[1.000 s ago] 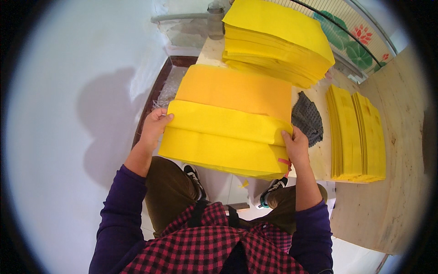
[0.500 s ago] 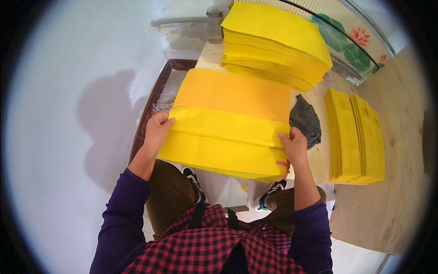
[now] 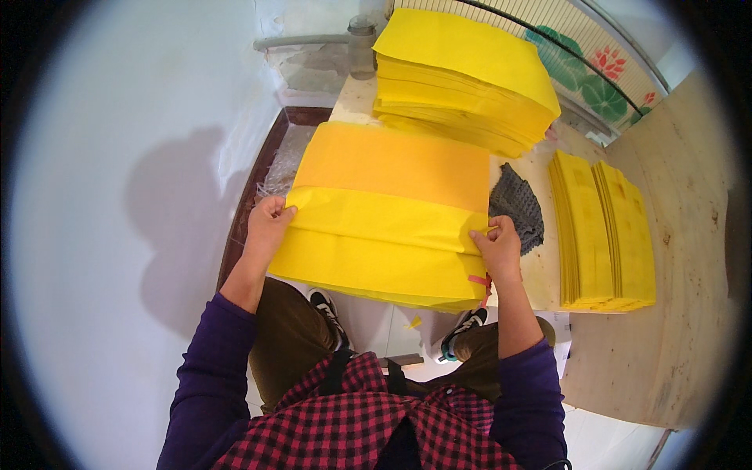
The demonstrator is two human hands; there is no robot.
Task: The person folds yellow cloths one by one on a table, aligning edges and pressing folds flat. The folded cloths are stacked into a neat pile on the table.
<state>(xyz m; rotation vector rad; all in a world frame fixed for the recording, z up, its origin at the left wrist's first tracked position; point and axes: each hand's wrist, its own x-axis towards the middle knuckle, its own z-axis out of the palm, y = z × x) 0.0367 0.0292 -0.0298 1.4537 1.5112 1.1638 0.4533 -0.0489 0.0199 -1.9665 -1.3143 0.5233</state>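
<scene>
The left hand (image 3: 267, 225) and right hand (image 3: 500, 249) pinch opposite ends of a folded yellow sheet (image 3: 384, 223) in their fingers (image 3: 271, 205), apparently over the surface (image 3: 542, 274); a grey cloth (image 3: 518, 207) lies beside it, a tall yellow stack (image 3: 466, 74) beyond.

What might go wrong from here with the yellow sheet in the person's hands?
The yellow sheet is pinched only near its two ends, by the left hand and the right hand, so its middle might crease unevenly. The dark grey cloth lies close beside the right hand and could get caught. The tall yellow stack has uneven layers, so it may slide if bumped.
</scene>
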